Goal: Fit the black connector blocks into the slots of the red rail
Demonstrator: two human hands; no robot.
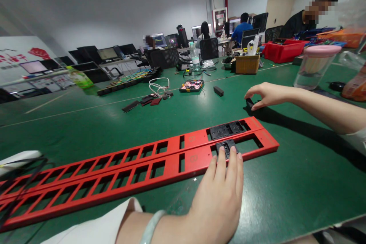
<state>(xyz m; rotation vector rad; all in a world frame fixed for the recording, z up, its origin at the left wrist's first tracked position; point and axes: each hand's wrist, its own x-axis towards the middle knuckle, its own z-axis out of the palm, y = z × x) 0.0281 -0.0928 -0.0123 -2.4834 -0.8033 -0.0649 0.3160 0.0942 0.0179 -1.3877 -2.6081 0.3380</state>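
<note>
— Left hand?
— Laid flat on the near rail of the red frame, fingers spread and gripping nothing; fingertips pressing on a black insert in the near row's slot, seemingly to seat it and keep the frame from sliding on the green table.
— Right hand?
— Stretched out beyond the frame's far end; thumb and forefinger pinched on a small black piece resting on the table, well apart from the frame.
— Already filled?
— Far row, right end: a run of black inserts; remaining slots leftward bare.
— Nearby?
— Clear jar with pink lid; loose black block; other people seated at far desks.
</note>
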